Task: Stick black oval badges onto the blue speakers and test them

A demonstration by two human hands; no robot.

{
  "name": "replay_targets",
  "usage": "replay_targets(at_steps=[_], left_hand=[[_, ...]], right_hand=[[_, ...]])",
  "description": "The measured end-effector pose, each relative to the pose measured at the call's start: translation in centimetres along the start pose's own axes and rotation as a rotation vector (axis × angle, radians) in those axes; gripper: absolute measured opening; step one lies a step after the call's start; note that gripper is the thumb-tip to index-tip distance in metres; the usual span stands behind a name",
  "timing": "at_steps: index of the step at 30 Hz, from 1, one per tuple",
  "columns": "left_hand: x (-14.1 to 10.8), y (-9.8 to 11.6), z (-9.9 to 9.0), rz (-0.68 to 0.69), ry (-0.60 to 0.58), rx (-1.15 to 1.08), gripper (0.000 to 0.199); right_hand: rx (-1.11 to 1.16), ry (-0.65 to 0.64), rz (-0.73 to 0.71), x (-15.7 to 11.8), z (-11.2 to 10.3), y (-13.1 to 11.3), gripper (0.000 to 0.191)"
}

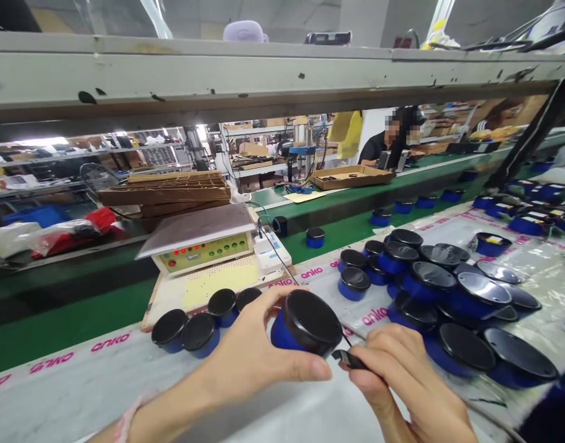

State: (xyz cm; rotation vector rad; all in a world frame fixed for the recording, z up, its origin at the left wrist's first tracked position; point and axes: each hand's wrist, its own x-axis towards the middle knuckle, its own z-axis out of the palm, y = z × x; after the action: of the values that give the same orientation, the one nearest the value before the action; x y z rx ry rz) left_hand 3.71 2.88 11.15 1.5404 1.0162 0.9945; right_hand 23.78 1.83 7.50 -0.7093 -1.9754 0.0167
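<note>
My left hand (245, 347) is wrapped round a squat round unit (314, 320) with a glossy black top and a blue side, tilted above the table. In my right hand (409, 372), a small black connector (353, 359) is pinched between thumb and fingers, close beside the unit's lower right edge. Whether the two touch cannot be made out. A thin dark cord shows between the unit and my right hand. Left of the unit stand several similar blue-and-black units (200, 334), and a larger stacked pile (467, 349) lies to the right.
A tester box (204, 246) with red and green lights stands behind my left hand, a white device (271, 251) beside it. Units sit along the green conveyor (294, 218). A shelf beam (218, 77) crosses above. Another person (388, 141) sits beyond the conveyor, near a cardboard tray (351, 178).
</note>
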Motion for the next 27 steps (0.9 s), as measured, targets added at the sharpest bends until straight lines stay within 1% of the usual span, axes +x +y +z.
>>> replay_targets(at_steps=[3,5,8,10,12,14,16,18,21,22,24,27], left_hand=[[-0.9,-0.1,-0.2,0.015,0.027,-0.048,0.068],[-1.4,-0.2,-0.3,0.023,0.042,-0.040,0.068],[-2.2,-0.3,-0.3,0.085,0.085,0.102,0.065],[-2.7,-0.5,-0.1,0.187,0.134,0.290,0.064],[-3.2,-0.6,0.0,0.341,0.183,0.513,0.067],[-3.6,-0.7,0.2,0.497,0.211,0.727,0.070],[-3.8,-0.6,0.3,0.615,0.229,0.896,0.070],[-3.9,-0.5,0.4,0.732,0.248,0.980,0.062],[-3.9,-0.1,0.5,0.930,0.276,0.929,0.035],[-3.9,0.1,0.5,0.963,0.280,0.905,0.027],[-4.0,0.4,0.6,0.975,0.285,0.907,0.018],[-4.3,0.8,0.8,0.949,0.305,0.989,0.011]], right_hand=[[-0.006,0.016,-0.018,0.2,0.1,-0.5,0.012],[-0.021,0.014,-0.033,0.4,0.1,-0.8,0.012],[-0.090,-0.021,-0.058,0.2,0.4,-1.3,0.011],[-0.146,-0.015,-0.073,-0.2,0.8,-1.4,0.011],[-0.155,-0.001,-0.072,-0.6,1.4,-1.4,0.012],[-0.094,-0.014,-0.043,-1.1,2.3,-1.1,0.013],[-0.003,-0.043,0.007,-1.5,3.1,-0.8,0.014],[0.065,-0.046,0.041,-1.7,3.7,-0.6,0.016],[0.096,-0.017,0.021,-1.9,4.0,-0.6,0.018],[0.098,-0.008,0.007,-2.0,3.9,-0.6,0.019],[0.098,-0.005,-0.012,-2.0,3.9,-0.6,0.022],[0.111,-0.004,-0.044,-2.1,3.9,-0.6,0.027]])
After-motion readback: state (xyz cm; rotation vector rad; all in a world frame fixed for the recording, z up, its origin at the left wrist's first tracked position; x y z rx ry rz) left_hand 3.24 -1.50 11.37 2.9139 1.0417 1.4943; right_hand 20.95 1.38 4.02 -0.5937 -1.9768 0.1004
